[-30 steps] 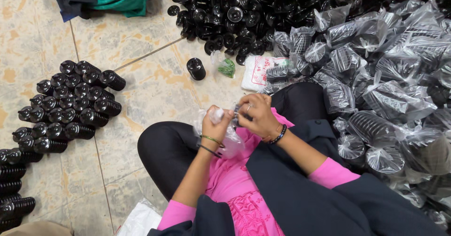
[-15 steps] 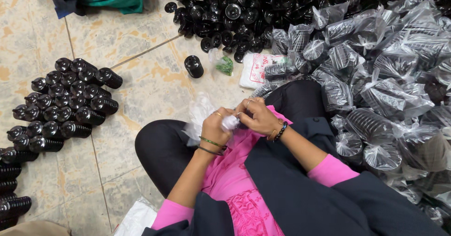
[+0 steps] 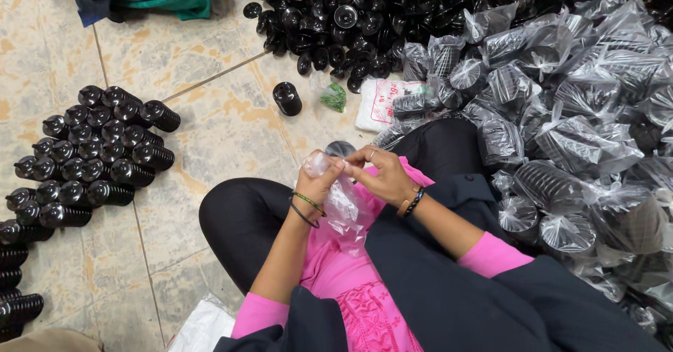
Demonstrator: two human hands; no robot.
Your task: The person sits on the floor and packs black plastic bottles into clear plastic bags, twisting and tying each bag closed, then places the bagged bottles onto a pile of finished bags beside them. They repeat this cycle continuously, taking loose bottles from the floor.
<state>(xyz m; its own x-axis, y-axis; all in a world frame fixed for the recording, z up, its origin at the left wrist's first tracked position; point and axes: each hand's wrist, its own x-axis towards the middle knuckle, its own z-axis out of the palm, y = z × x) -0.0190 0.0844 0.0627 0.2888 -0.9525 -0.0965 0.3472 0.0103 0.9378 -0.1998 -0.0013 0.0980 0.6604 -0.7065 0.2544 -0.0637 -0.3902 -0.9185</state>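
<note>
Here both hands, left (image 3: pixel 317 181) and right (image 3: pixel 384 177), pinch a clear plastic bag (image 3: pixel 343 208) over the lap, left of the bagged stacks (image 3: pixel 561 113).

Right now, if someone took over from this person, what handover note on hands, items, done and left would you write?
Left hand and right hand both pinch the mouth of a clear plastic bag over the lap; nothing visibly inside it.
Done: bagged black stacks piled to the right.
Left: loose black cup-like pieces heaped ahead, and stacked black rows on the tiled floor to the left, unbagged.
</note>
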